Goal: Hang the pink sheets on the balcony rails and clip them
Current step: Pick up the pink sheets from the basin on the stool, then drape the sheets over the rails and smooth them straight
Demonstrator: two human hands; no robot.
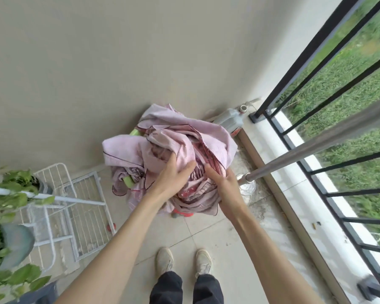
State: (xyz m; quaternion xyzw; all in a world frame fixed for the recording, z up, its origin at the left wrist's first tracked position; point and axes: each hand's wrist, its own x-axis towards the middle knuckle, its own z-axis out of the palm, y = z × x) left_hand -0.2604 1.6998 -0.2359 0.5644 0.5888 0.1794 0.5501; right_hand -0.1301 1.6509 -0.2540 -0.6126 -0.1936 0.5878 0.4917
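Head view: two hands (198,181), one pink sheets (169,145) heap

Hidden and cropped regions
Pink sheets (169,145) bury the container beneath both hands; left hand's (173,178) fingertips vanish among folds.

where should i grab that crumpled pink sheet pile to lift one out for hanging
Grip the dark-piped hem edge on the crumpled pink fabric sheets, from above, hands apart along it. The edges lie exposed on top; the left hand and right hand are already in the pile's near side.
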